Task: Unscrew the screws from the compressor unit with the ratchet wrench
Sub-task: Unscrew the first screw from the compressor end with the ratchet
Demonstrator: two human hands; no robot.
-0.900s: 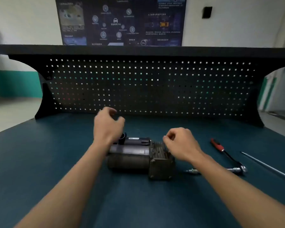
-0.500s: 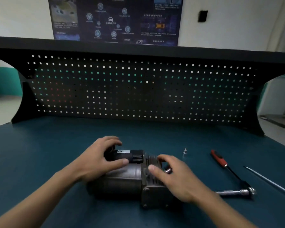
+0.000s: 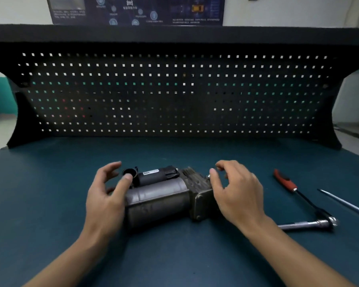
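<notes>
Compressor [image 3: 160,195] lies on its side at mid-bench [image 3: 50,204], between both hands, with its end plate turned toward the right. Left hand [image 3: 106,195]: fingers spread and released, thumb resting against the black port end, grasping nothing. Right hand [image 3: 236,191]: poised at the finned end, fingers loosely curled, nothing visibly held. Wrench [image 3: 305,224] lies on the bench to the right, its handle running behind the right forearm, not in hand. Screwdriver [image 3: 285,182] lies farther back. Hazard: with neither hand clamping the housing, the round body is likely to roll or pivot once torque is applied, and a socket seated askew may then slip and round a screw head. Hazard: removed screws are small and may roll away unnoticed. Change from half a second ago: both hands then lay on the housing and have since lifted and opened. The small screw then standing behind the unit is no longer visible, probably hidden by the right hand.
</notes>
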